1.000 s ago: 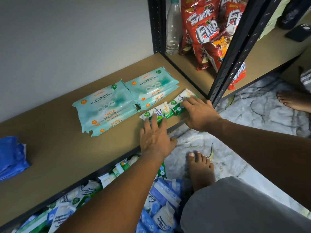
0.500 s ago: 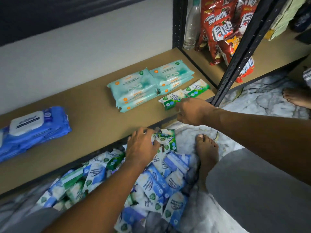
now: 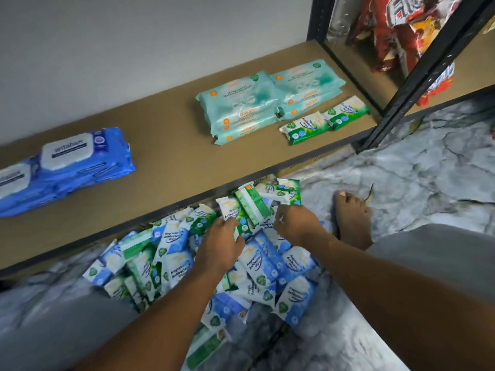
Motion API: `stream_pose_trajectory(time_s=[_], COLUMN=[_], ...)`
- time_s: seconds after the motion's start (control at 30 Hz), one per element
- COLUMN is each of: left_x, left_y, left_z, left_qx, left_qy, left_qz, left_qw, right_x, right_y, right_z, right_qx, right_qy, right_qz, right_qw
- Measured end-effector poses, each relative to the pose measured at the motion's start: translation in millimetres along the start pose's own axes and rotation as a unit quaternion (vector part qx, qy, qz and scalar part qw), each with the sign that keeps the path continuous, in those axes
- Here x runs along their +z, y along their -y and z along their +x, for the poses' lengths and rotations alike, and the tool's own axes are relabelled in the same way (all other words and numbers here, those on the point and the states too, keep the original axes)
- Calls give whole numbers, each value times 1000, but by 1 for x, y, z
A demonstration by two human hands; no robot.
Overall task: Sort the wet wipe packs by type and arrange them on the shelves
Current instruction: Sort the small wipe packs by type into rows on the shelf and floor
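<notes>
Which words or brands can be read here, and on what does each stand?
"antabax": white lid of the blue wipe pack.
"Pine Antibacterial": green wipe pack on the shelf.
"Antibacterial": blue-and-white pack on the floor.
"Fik", cut off: red snack bag.
Too blurred: print on the teal wipe packs.

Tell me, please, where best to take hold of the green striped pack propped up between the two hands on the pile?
Probably pinch the green striped pack across its narrow width near the raised top end, coming from above: it leans up out of the pile with its top end clear and its lower end buried.
</notes>
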State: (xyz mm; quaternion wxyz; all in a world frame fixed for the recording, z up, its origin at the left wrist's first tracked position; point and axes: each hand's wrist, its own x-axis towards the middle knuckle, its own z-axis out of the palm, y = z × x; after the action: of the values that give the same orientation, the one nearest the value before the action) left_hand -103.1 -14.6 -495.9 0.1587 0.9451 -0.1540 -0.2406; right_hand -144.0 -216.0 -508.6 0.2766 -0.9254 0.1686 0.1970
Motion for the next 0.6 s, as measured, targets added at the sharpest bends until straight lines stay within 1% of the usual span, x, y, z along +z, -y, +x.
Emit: stream_pose_trajectory(time_s=[0.07, 0.13, 0.17, 0.27, 0.33, 0.4, 0.43, 0.5, 0.53, 0.6], left_x=[10, 19, 23, 35, 40, 45, 47, 47, 47, 48], left_y=[-7, -16, -21, -33, -36, -37, -38, -39, -40, -38], left_z=[15, 28, 34, 48, 57, 65, 67, 71, 72, 71], left_qx=[14, 28, 42, 88, 86, 74, 68, 58, 53, 43], left_qy=[-11, -18, -17, 2, 39, 53, 43, -4, -28, -55], left_qz=[-13, -6, 18, 111, 133, 147, 155, 173, 179, 176], left_qw=[1000, 999, 999, 990, 987, 985, 985, 983, 982, 982], right_x=[1, 1, 2, 6, 11, 15, 16, 18, 19, 24], right_y=[-2, -6, -8, -14, -18, -21, -21, -20, -20, -17], right_z=[17, 32, 39, 53, 61, 67, 69, 69, 69, 66], right_qx=[17, 35, 32, -16, -32, -27, -24, -4, 15, 65], right_qy=[-56, -84, -88, -61, -19, -8, -16, -34, -39, -47], right_qz=[-2, -18, -34, -91, -116, -143, -158, -176, -166, -93], right_qw=[998, 996, 995, 994, 993, 989, 987, 984, 985, 992])
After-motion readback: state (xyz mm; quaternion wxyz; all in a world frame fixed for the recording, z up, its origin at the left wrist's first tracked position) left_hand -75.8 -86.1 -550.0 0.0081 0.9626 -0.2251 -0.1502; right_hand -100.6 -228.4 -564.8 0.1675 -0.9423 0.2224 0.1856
